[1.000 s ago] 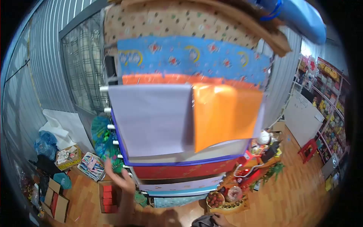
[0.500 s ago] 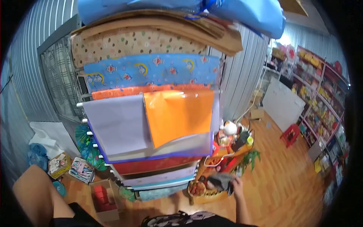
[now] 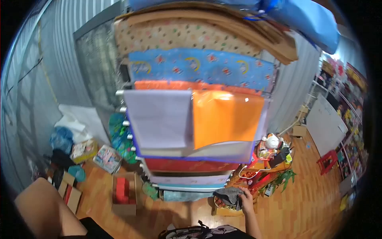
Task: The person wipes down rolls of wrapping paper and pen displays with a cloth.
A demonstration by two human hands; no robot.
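Note:
My right hand (image 3: 247,200) reaches in at the lower right, its fingers closed on the edge of a dark grey cloth (image 3: 229,195). The cloth hangs partly over a round bowl (image 3: 220,204) of small reddish-brown items, hiding much of it. Just behind stands a low wooden stand (image 3: 260,164) bearing a white figurine (image 3: 272,140), a white cable and other small things. My left hand is out of the picture; a bare bent limb shows at the lower left.
A rack of wrapping sheets fills the middle, with an orange sheet (image 3: 227,119) in front. On the floor at left are an open carton (image 3: 135,195) with red blocks and a tray of pens (image 3: 108,158). A red stool (image 3: 328,161) and a whiteboard (image 3: 327,123) stand right.
The view has turned left, so the rack sits further right in the picture. My right hand still has the cloth, which now covers more of the bowl.

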